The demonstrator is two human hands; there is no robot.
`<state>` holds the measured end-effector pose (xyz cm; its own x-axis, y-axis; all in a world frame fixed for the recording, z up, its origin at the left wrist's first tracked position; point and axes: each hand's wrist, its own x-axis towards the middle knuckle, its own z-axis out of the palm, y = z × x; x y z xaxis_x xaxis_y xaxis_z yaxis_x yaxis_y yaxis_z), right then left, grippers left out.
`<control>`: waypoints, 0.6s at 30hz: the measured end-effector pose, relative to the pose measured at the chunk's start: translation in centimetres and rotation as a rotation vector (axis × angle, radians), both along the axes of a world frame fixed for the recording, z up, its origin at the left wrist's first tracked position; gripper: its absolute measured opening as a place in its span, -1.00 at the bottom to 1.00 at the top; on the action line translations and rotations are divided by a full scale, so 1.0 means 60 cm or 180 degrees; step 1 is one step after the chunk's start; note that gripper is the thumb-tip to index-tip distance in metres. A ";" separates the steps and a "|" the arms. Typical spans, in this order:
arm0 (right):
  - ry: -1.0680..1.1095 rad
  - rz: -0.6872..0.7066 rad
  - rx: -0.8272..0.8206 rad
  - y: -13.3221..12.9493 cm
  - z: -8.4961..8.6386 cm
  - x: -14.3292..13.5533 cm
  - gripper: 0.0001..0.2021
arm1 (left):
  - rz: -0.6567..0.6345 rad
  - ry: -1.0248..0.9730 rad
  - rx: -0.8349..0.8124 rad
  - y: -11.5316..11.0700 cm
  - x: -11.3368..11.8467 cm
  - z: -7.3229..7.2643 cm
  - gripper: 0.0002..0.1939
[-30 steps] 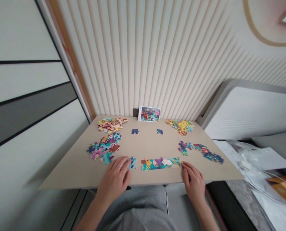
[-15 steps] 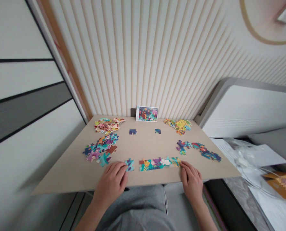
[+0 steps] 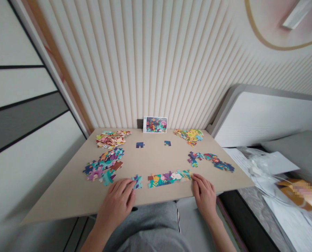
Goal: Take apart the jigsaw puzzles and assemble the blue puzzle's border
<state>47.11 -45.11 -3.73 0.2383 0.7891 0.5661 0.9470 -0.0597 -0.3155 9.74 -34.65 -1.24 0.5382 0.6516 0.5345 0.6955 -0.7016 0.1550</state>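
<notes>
My left hand rests at the table's front with its fingers closed at the left edge of a teal puzzle piece. Just right of that piece, across a small gap, lies a joined puzzle strip showing a white rabbit and yellow leaves. At the strip's right end my right hand has its fingertips and thumb drawn together on the last piece. Both the single piece and the strip lie flat on the table.
Loose puzzle pieces form a colourful heap, a reddish heap, a yellow heap and a dark group. Two single blue pieces lie midway back. A picture card leans against the ribbed wall.
The camera view has turned slightly to the right, so everything sits further left. Both hands and the puzzle parts keep their places on the table.
</notes>
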 end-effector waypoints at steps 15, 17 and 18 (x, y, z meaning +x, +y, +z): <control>0.0227 -0.2099 -0.0273 0.001 0.024 0.285 -0.39 | -0.0069 0.0088 0.0055 0.002 -0.004 -0.004 -0.70; 0.0269 -0.2282 -0.0658 0.009 0.021 0.320 -0.33 | -0.0055 0.0099 0.0067 0.002 -0.003 -0.005 -0.70; 0.0269 -0.2289 -0.0789 0.012 0.018 0.332 -0.32 | -0.0050 0.0096 0.0075 0.002 -0.004 -0.006 -0.70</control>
